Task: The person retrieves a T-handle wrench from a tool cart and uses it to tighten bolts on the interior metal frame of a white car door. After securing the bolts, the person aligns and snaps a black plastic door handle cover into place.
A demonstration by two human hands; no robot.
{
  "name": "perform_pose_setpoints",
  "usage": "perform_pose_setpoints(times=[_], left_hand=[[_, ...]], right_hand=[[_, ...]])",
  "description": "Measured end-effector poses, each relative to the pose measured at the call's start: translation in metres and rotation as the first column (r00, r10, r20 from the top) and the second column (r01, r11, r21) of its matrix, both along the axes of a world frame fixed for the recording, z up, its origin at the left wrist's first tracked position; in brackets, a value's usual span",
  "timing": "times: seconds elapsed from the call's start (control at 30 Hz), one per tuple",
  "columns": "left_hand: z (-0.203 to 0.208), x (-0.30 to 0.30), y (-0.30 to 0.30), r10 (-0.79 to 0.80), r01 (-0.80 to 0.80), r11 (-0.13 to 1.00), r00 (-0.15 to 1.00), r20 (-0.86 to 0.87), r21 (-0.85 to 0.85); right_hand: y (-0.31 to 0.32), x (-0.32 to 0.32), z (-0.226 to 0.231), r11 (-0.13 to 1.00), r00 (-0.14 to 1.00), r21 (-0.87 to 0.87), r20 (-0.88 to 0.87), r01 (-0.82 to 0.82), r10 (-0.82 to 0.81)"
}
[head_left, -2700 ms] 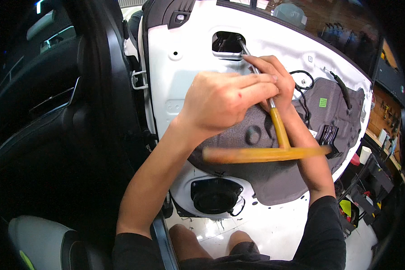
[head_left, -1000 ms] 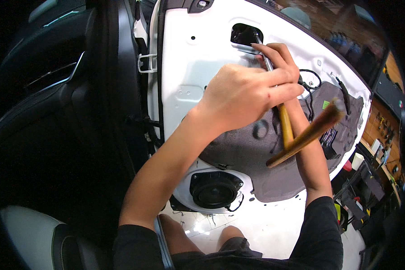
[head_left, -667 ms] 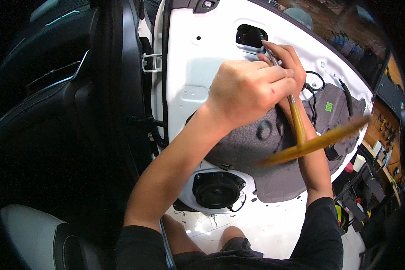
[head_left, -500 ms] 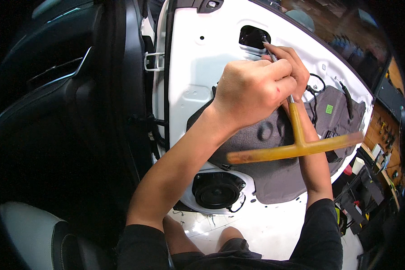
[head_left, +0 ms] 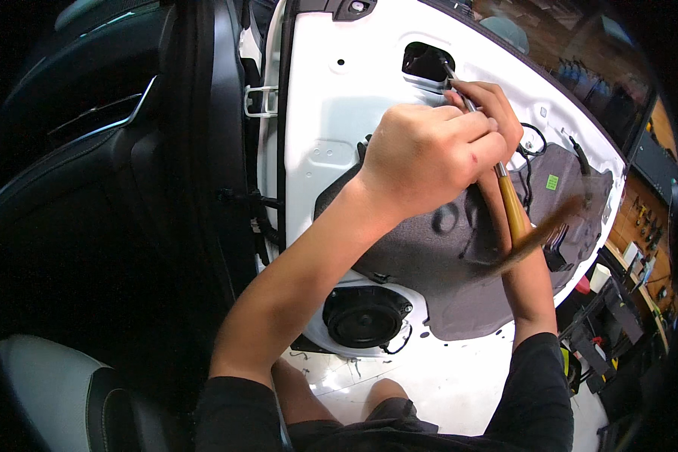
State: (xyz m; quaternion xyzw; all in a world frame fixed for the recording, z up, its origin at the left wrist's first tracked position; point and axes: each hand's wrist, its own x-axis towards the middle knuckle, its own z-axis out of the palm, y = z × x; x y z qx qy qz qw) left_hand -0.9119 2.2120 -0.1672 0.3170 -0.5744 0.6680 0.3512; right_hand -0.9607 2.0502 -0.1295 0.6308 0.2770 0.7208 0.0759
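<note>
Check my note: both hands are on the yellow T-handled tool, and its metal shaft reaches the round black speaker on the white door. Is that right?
Not quite: the head view shows the metal shaft reaching the dark opening high in the white door, not the round black speaker. The left hand and right hand are indeed on the yellow T-handled tool.

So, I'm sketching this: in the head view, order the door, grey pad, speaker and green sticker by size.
1. Door
2. Grey pad
3. Speaker
4. Green sticker
The pad, partly covered, clearly outsizes the speaker.
</note>
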Motion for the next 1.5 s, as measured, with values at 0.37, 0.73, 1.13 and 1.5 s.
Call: perform_pose_setpoints(times=[0.37, 0.73, 1.13, 1.5], left_hand=[[-0.004, 0.000, 0.005, -0.008, 0.012, 0.994, 0.999, -0.031, 0.110], [-0.004, -0.015, 0.008, 0.031, -0.016, 0.988, 0.995, -0.091, 0.155], [0.002, -0.013, 0.004, 0.069, -0.058, 0.995, 0.986, -0.153, 0.076], [0.027, 0.017, -0.019, 0.026, 0.063, 0.991, 0.768, -0.640, 0.115]], right_hand=[[-0.004, -0.001, -0.001, 0.996, 0.996, -0.004, -0.033, 0.087, -0.087], [-0.004, 0.009, -0.003, 0.995, 0.996, 0.034, 0.003, 0.089, -0.089], [-0.007, 0.006, -0.003, 0.997, 0.997, -0.019, 0.034, 0.077, -0.076], [-0.006, 0.007, -0.002, 0.992, 0.992, -0.066, 0.075, 0.105, -0.100]])
